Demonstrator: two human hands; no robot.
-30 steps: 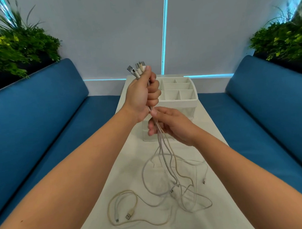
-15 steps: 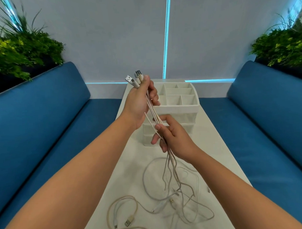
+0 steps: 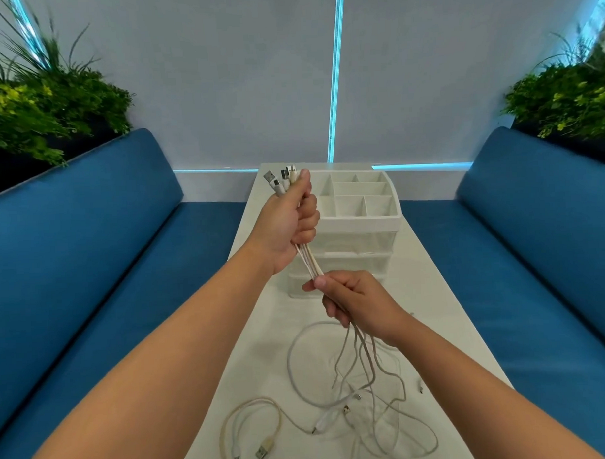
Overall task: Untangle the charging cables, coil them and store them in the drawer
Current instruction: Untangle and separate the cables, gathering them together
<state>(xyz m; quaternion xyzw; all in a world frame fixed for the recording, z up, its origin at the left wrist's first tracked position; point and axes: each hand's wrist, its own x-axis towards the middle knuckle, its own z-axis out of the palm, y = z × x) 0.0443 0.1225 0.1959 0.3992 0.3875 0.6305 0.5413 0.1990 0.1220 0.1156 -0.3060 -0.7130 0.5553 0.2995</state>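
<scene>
Cables (image 3: 309,263), limp and light, likely to snag. Gripped near plugs (image 3: 281,180) by left hand (image 3: 287,226); pinched lower in right hand (image 3: 358,301) fingers (image 3: 318,283), before organizer (image 3: 357,206).

Blue sofas (image 3: 89,243), pale wall (image 3: 220,77)

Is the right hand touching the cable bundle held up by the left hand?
Touching. Head view: right hand is closed around the cable bundle just below the left hand.
</scene>
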